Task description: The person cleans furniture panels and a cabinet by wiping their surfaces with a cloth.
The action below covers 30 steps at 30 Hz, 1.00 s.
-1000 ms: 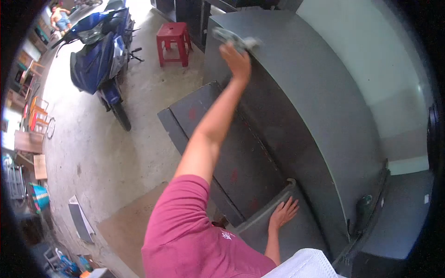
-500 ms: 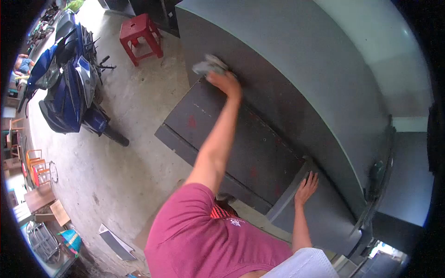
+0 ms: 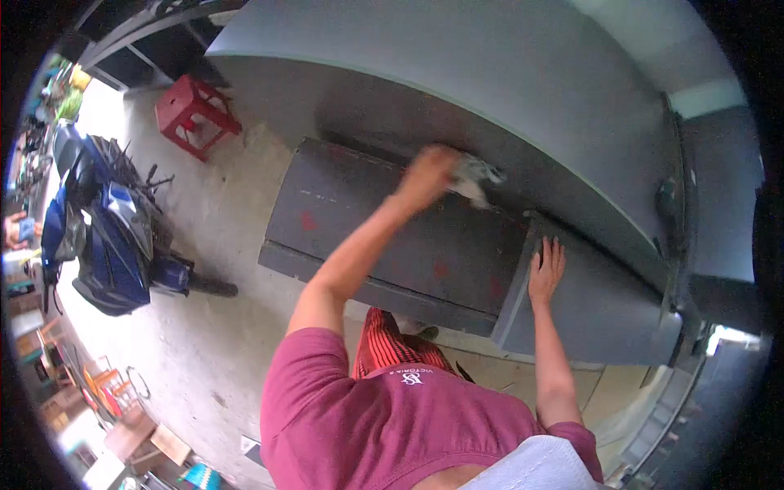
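A crumpled pale grey cloth [image 3: 475,180] is gripped in my left hand [image 3: 430,174], its loose part sticking out to the right. This hand, slightly blurred, is at the back of a dark grey panel surface [image 3: 376,220] with red marks, close to the taller curved dark wall [image 3: 367,106] behind it. My right hand [image 3: 547,271] lies flat with its fingers apart on a lighter grey slanted panel [image 3: 596,302] at the right, near that panel's upper left corner. Nothing is held in it.
A red plastic stool [image 3: 196,118] stands on the concrete floor [image 3: 196,359] at the upper left. Below it is a blue motorbike [image 3: 114,237]. Chairs and wooden pieces are at the far left, where part of another person [image 3: 18,231] shows.
My left hand has moved right along the back of the dark surface with the cloth. My right hand stays on the slanted panel. The view has turned and shifted.
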Tool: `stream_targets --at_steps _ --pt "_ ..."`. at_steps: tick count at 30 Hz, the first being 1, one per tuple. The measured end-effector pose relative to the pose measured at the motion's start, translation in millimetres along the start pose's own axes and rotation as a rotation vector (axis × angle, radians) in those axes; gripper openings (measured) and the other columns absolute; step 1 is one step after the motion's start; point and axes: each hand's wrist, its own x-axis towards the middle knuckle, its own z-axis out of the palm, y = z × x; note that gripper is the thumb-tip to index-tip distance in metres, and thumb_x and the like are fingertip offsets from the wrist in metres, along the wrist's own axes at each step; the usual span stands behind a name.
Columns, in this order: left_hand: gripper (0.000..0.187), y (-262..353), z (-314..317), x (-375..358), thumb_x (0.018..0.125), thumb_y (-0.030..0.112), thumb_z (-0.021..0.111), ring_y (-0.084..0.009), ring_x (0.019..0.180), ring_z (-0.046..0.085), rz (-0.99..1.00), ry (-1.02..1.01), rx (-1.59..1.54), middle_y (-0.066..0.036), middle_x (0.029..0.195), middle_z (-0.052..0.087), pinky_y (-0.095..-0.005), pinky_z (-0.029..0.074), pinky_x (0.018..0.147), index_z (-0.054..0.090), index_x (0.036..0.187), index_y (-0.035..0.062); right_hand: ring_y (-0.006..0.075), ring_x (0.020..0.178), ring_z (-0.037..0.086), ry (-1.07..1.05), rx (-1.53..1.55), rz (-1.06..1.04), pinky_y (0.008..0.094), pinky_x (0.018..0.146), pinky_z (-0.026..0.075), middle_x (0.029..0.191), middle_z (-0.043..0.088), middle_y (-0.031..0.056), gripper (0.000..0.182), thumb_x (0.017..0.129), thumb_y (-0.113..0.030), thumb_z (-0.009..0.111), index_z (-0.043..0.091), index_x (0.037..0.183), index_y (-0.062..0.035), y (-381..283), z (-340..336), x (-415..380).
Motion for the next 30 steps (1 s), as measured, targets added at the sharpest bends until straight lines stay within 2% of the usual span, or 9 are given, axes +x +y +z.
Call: stream_targets --at_steps 2,4,9,12,13,21,26,29,30 --pt "0.026 -32.3 -49.1 -2.9 0.076 0.009 0.057 -0.0311 0.093 0.052 0.052 0.387 0.126 -0.015 0.097 0.056 -0.0398 0.042 0.080 0.054 0.101 0.0041 0.0353 0.128 0.027 0.007 0.011 0.016 0.0498 0.104 0.020 0.139 0.033 0.0106 0.041 0.091 -0.026 0.044 0.042 0.130 -0.0129 5.7 0.8 -1.9" --pt "0.013 -49.3 -87.1 -1.6 0.086 0.011 0.049 -0.0169 0.083 0.053 -0.355 0.634 -1.330 -0.005 0.089 0.053 -0.0315 0.045 0.074 0.052 0.095 0.0015 0.0349 0.128 0.027 0.024 0.025 -0.005 0.0494 0.105 0.020 0.139 0.033 0.0107 0.041 0.091 -0.027 0.044 0.043 0.130 -0.0138 10.8 2.0 -0.7" --pt "0.020 -77.9 -123.0 -2.3 0.087 0.005 0.048 -0.0179 0.090 0.052 -0.343 0.895 -0.563 -0.010 0.100 0.053 -0.0324 0.048 0.074 0.046 0.103 -0.0050 0.0353 0.127 0.028 0.062 0.059 -0.006 0.0500 0.104 0.022 0.137 0.035 0.0114 0.040 0.090 -0.026 0.046 0.045 0.128 -0.0141 11.1 -3.6 2.9" --pt "0.031 -45.0 -74.6 27.8 0.086 0.005 0.049 -0.0210 0.096 0.051 -0.318 1.241 -0.748 -0.015 0.113 0.048 -0.0362 0.046 0.083 0.039 0.113 -0.0071 0.0353 0.126 0.029 0.071 0.056 0.002 0.0502 0.103 0.023 0.136 0.036 0.0115 0.040 0.088 -0.025 0.049 0.046 0.127 -0.0136 12.5 -2.9 1.0" --pt "0.038 -18.0 -60.0 39.1 0.086 0.005 0.049 -0.0241 0.104 0.047 -0.403 1.214 -0.373 -0.017 0.120 0.042 -0.0373 0.042 0.092 0.034 0.120 -0.0047 0.0352 0.126 0.029 0.083 0.040 -0.009 0.0501 0.103 0.024 0.136 0.036 0.0116 0.041 0.087 -0.024 0.050 0.046 0.126 -0.0132 14.3 -3.9 0.5" --pt "0.046 77.6 66.8 51.5 0.084 0.010 0.053 -0.0279 0.106 0.044 -0.104 0.783 -0.832 -0.016 0.120 0.040 -0.0423 0.039 0.089 0.034 0.125 0.0000 0.0346 0.125 0.031 0.103 0.033 0.037 0.0497 0.102 0.025 0.134 0.038 0.0113 0.040 0.084 -0.024 0.052 0.048 0.124 -0.0164 22.3 -7.2 1.9" --pt "0.036 109.0 113.5 27.9 0.078 0.024 0.056 -0.0355 0.090 0.049 0.049 0.494 -0.305 -0.017 0.096 0.048 -0.0440 0.037 0.082 0.049 0.104 0.0001 0.0352 0.125 0.032 0.116 0.044 0.059 0.0501 0.101 0.026 0.134 0.039 0.0113 0.042 0.083 -0.025 0.054 0.048 0.123 -0.0172 26.0 -7.1 2.3" --pt "0.034 101.1 138.9 14.4 0.075 0.022 0.062 -0.0318 0.086 0.051 -0.116 0.346 -0.344 -0.015 0.092 0.051 -0.0383 0.040 0.082 0.050 0.098 0.0008 0.0355 0.124 0.033 0.129 0.059 0.054 0.0503 0.102 0.026 0.134 0.038 0.0105 0.042 0.083 -0.027 0.054 0.048 0.123 -0.0174 27.4 -9.4 0.9" --pt "0.030 87.2 138.5 14.2 0.077 0.020 0.059 -0.0278 0.087 0.051 -0.342 0.433 -0.846 -0.013 0.094 0.052 -0.0374 0.040 0.081 0.050 0.098 0.0007 0.0355 0.124 0.033 0.136 0.081 0.051 0.0504 0.102 0.026 0.134 0.039 0.0104 0.042 0.083 -0.028 0.054 0.048 0.123 -0.0174 28.0 -9.1 0.4"
